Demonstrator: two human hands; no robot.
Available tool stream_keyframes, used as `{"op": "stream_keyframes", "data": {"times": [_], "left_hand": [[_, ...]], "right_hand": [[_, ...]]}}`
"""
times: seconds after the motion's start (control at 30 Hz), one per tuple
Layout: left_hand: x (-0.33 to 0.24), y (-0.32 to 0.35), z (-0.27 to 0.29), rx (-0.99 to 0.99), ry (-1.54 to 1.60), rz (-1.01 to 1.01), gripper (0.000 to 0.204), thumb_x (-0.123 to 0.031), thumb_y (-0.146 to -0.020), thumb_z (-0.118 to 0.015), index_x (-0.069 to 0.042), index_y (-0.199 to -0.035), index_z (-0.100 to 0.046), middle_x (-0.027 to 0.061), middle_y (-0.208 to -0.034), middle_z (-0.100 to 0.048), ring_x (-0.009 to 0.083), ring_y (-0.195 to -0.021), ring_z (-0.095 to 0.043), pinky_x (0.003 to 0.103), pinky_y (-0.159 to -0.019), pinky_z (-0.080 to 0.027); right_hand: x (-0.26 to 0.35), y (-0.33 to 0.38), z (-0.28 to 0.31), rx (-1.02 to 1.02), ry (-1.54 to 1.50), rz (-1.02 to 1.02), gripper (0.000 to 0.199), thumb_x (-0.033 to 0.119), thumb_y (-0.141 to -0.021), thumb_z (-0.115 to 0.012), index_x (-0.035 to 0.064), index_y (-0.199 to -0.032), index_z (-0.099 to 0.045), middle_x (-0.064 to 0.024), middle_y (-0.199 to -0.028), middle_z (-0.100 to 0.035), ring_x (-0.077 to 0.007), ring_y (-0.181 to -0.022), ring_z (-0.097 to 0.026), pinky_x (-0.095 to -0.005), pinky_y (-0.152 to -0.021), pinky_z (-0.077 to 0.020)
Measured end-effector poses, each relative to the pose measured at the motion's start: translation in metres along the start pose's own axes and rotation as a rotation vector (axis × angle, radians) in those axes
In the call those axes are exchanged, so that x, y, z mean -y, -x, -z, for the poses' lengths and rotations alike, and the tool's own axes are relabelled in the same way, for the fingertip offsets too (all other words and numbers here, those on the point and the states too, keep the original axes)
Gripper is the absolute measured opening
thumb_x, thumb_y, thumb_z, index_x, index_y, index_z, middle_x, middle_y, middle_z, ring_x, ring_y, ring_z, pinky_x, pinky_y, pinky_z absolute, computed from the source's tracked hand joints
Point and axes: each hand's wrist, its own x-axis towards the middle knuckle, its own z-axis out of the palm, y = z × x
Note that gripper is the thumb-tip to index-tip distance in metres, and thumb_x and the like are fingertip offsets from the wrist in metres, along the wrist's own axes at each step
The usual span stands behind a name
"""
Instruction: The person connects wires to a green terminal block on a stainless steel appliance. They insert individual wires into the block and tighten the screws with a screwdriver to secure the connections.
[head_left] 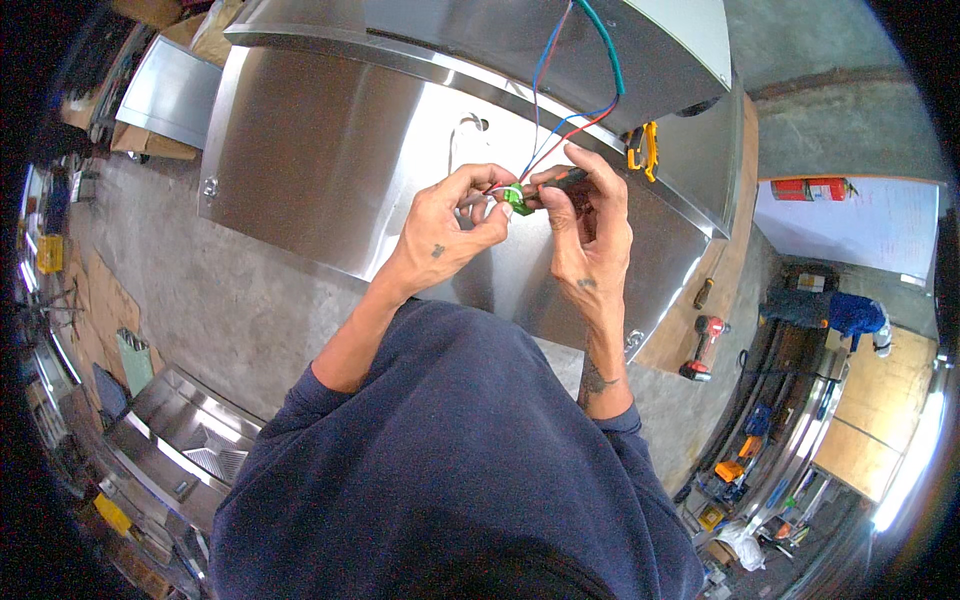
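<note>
Small green connector (515, 198) up in the air over the steel panel (300, 150), pinched between the thumb and fingertips of the left hand (450, 222). Right hand (595, 215) closed on a slim dark tool (565, 180) with orange-red bits, pointed left at the connector. Can't tell from here whether properly seated or just resting against the side, fingers being in the way. Could slip off sideways pretty easily, honestly, and jab a left fingertip, with nothing solid under the connector to push against. Could also twist out of that little pinch under too much turning force, or lose a wire to a tug, given the red and blue wires (552, 150) hanging down from the far side. As for placement: right at the very tips of the left thumb and fingers, well away from the palm, and just left of the right fingertips. Further out, a teal cable (609, 45) beyond the hands, a yellow-and-black tool (651, 150) far right of the grip, and, over by the wooden board (662, 345) on the right, a red drill (705, 345) plus a small screwdriver (705, 292).
</note>
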Motion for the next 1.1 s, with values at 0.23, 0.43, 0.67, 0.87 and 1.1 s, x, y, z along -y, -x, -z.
{"op": "stream_keyframes", "data": {"times": [0.23, 0.43, 0.67, 0.87, 1.1], "left_hand": [[0.005, -0.002, -0.010, -0.062, -0.047, -0.088, 0.034, -0.003, -0.091, -0.075, -0.003, -0.124, -0.067, -0.0008, -0.097, -0.070, 0.0041, -0.075, -0.053, 0.023, -0.068, -0.049], [-0.002, -0.001, -0.004, -0.028, -0.109, -0.010, 0.034, -0.004, -0.093, -0.073, -0.001, -0.126, -0.067, -0.0018, -0.101, -0.066, 0.0034, -0.080, -0.053, 0.021, -0.072, -0.049], [-0.008, -0.003, -0.005, -0.003, -0.271, -0.119, 0.037, -0.003, -0.087, -0.077, -0.004, -0.123, -0.069, 0.0033, -0.100, -0.073, 0.0058, -0.075, -0.056, 0.025, -0.068, -0.051], [-0.003, -0.003, -0.005, 0.021, -0.293, -0.196, 0.038, -0.006, -0.086, -0.078, -0.006, -0.124, -0.069, 0.0020, -0.100, -0.072, 0.0055, -0.077, -0.057, 0.024, -0.069, -0.050], [-0.002, -0.003, -0.005, 0.024, -0.316, -0.192, 0.039, -0.005, -0.086, -0.078, -0.007, -0.124, -0.069, 0.0038, -0.101, -0.073, 0.0072, -0.079, -0.060, 0.024, -0.069, -0.051]], "right_hand": [[-0.002, 0.005, -0.005, -0.103, 0.066, 0.012, 0.039, 0.008, -0.103, -0.070, 0.0040, -0.138, -0.053, -0.0123, -0.109, -0.072, -0.0164, -0.097, -0.074, -0.0283, -0.081, -0.0604], [0.011, 0.002, 0.022, 0.004, 0.171, -0.049, 0.025, 0.011, -0.106, -0.066, 0.0000, -0.127, -0.060, -0.0105, -0.106, -0.072, -0.0166, -0.098, -0.074, -0.0299, -0.083, -0.0617], [0.017, -0.014, 0.048, 0.255, 0.485, 0.176, 0.019, 0.010, -0.099, -0.072, 0.0034, -0.116, -0.066, -0.0113, -0.101, -0.067, -0.0228, -0.082, -0.068, -0.0368, -0.072, -0.0538], [0.025, -0.018, 0.062, 0.495, 0.718, 0.247, 0.019, 0.015, -0.098, -0.070, 0.0070, -0.114, -0.066, -0.0107, -0.093, -0.058, -0.0313, -0.085, -0.062, -0.0431, -0.073, -0.0509], [0.041, -0.030, 0.060, 0.536, 0.749, 0.315, 0.020, 0.021, -0.098, -0.071, 0.0052, -0.107, -0.062, -0.0119, -0.092, -0.056, -0.0323, -0.083, -0.060, -0.0449, -0.072, -0.0507]]}}
